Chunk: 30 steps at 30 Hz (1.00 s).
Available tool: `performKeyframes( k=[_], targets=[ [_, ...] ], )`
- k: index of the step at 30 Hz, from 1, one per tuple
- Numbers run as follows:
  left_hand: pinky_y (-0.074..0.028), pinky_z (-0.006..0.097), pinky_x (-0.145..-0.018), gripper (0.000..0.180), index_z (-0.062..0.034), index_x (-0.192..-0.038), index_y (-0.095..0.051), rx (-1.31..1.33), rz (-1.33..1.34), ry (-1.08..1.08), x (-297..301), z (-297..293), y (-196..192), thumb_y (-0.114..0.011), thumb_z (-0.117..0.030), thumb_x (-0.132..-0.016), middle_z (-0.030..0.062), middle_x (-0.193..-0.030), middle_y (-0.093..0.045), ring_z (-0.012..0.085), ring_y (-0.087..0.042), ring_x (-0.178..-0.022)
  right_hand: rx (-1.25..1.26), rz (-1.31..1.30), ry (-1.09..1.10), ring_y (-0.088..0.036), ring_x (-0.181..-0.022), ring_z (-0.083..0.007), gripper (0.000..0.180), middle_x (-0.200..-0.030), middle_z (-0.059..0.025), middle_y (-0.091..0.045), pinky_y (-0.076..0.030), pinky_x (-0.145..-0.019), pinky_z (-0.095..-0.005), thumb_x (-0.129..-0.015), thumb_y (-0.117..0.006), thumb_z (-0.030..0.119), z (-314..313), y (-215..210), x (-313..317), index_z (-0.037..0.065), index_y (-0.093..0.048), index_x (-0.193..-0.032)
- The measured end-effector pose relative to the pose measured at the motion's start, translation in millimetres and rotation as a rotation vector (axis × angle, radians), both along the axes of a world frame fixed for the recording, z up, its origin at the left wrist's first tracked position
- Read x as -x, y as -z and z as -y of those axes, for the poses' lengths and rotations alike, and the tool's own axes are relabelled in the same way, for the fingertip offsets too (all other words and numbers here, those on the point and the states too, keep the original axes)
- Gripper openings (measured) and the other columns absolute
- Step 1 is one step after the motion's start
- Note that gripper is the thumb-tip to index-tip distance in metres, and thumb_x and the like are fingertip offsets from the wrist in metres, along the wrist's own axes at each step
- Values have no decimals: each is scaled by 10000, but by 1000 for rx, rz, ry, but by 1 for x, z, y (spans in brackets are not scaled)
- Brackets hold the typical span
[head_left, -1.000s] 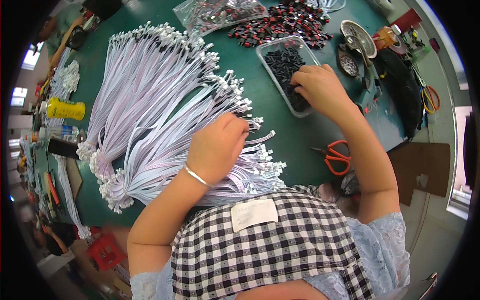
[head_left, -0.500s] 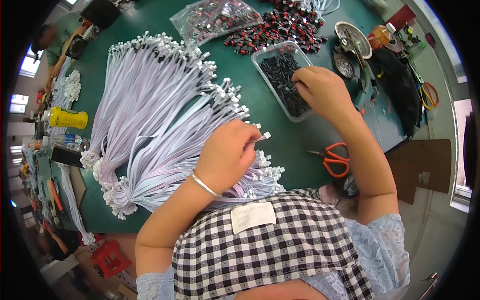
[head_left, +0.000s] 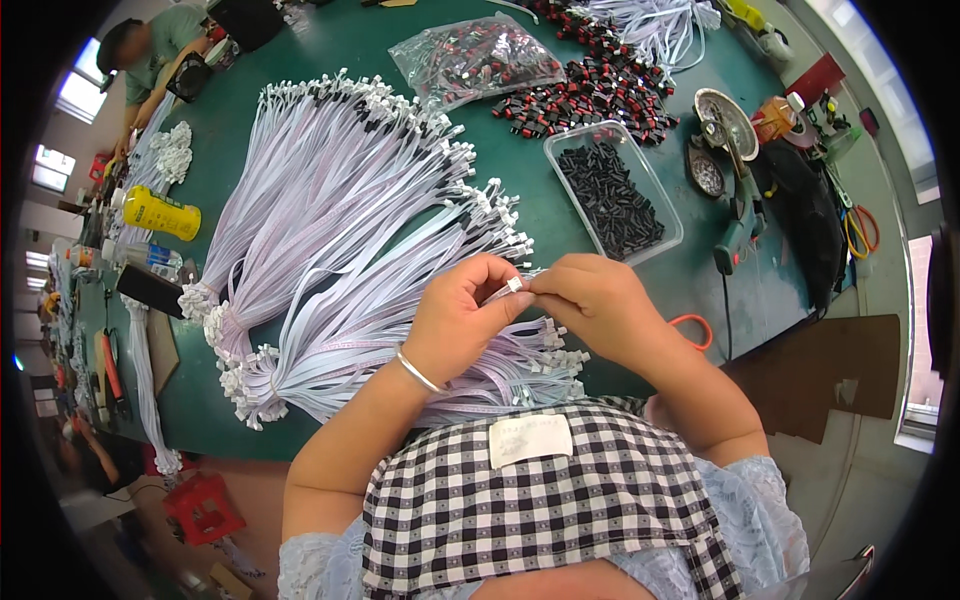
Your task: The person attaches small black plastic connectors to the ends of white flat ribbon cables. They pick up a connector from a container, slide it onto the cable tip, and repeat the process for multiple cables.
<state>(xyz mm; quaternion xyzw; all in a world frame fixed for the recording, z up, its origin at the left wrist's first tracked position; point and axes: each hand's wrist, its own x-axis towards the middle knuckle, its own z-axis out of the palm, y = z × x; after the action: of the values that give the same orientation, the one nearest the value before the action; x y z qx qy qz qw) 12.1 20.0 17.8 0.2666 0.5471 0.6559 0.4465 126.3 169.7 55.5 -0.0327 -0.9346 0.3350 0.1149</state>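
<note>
My left hand (head_left: 458, 315) pinches a ribbon cable near its white connector (head_left: 514, 285), which shows between the fingertips. My right hand (head_left: 605, 302) is closed beside it, thumb and forefinger meeting at the connector; whatever small piece it may hold is hidden. Beneath and left of my left hand spread large bundles of white and pinkish ribbon cables (head_left: 300, 210), several with black pieces near their white plugs. Beyond my right hand stands a clear plastic box (head_left: 672, 232) of short black tubes (head_left: 615, 190).
Loose black-and-red parts (head_left: 620, 100) lie in a heap beside a clear bag (head_left: 480, 62) of similar parts. Orange-handled scissors (head_left: 695, 328) are partly behind my right forearm. A green-handled tool (head_left: 738, 235), metal dish (head_left: 742, 120) and yellow bottle (head_left: 160, 213) stand around. Another person (head_left: 165, 50) sits at far left.
My right hand has left the box of black tubes and come to the connector at my left fingertips. The view has shifted slightly.
</note>
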Motion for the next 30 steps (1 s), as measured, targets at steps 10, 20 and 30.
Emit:
performKeyframes(
  k=[10, 20, 30],
  targets=[
    [-441, 194, -675, 174, -75, -913, -519, -76, 362, 90, 7, 4, 11, -658, -18, -825, 7, -879, -575, 61, -529, -770, 235, -97, 84, -644, -752, -216, 147, -832, -86, -650, -509, -636, -290, -776, -680, 28, 14, 14, -6, 56, -659, -918],
    [-437, 207, -729, 164, -71, -956, -546, -50, 146, 131, 8, 3, 15, -650, -39, -834, -7, -911, -577, 62, -524, -820, 143, -220, 141, -627, -730, -220, 154, -837, -99, -635, -500, -616, -296, -749, -662, -36, 19, 23, -6, 33, -635, -884],
    [-457, 214, -698, 163, -10, -986, -659, 124, -227, 152, 12, 11, -6, -647, -52, -829, 6, -884, -631, 69, -550, -773, 467, -274, 52, -624, -789, -201, 178, -867, -81, -641, -493, -688, -293, -748, -634, -73, 9, 8, -11, 26, -646, -896]
  ],
)
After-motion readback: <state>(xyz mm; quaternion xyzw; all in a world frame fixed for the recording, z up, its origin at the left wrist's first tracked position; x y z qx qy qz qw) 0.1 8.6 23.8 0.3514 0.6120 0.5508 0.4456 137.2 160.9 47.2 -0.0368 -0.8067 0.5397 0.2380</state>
